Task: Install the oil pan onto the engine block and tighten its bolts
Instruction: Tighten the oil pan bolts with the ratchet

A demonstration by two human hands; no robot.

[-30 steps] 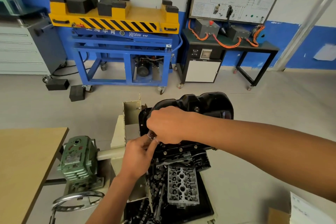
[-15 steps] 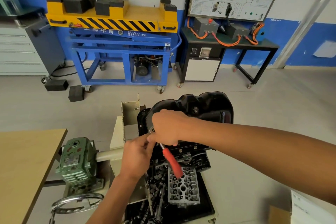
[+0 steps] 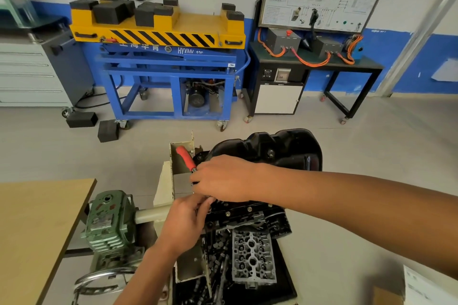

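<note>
**Entry: oil pan (image 3: 267,148), black.** It sat open side down on the engine block (image 3: 243,214), at centre frame, and the block was carried on a cream stand bracket (image 3: 177,163).

**Progress.** Placing the pan was judged done. Several bolts (image 3: 249,209) showed along the near flange, at 6 o'clock of the pan. Tightening was judged under way at the pan's 9 o'clock corner. The far flange at 12 o'clock was hidden, so the number of bolts left could not be told.

**Right hand (image 3: 223,178).** It was clamped over the head of a ratchet (image 3: 185,157), whose red handle pointed to 11 o'clock from the hand.

**Left hand (image 3: 186,220).** It was at 7 o'clock, just beneath the right hand, with its fingertips (image 3: 204,203) bunched at the tool's working end. Whether they pinched a socket or a bolt, or merely steadied, could not be told.

**Edges and room.**
- 9 o'clock: the bracket's upright wall stood just beside the red handle, so a swing that way was judged short.
- 12 and 3 o'clock: there was open floor (image 3: 371,156).
- 6 o'clock: a parts tray (image 3: 287,280) holding a cylinder head (image 3: 252,257) lay close below the block.
- 8 o'clock: a green gearbox (image 3: 109,220) and a handwheel (image 3: 104,280) stood near.
- Far 9 o'clock: the edge of a wooden counter (image 3: 37,230) was well apart from both hands.
</note>
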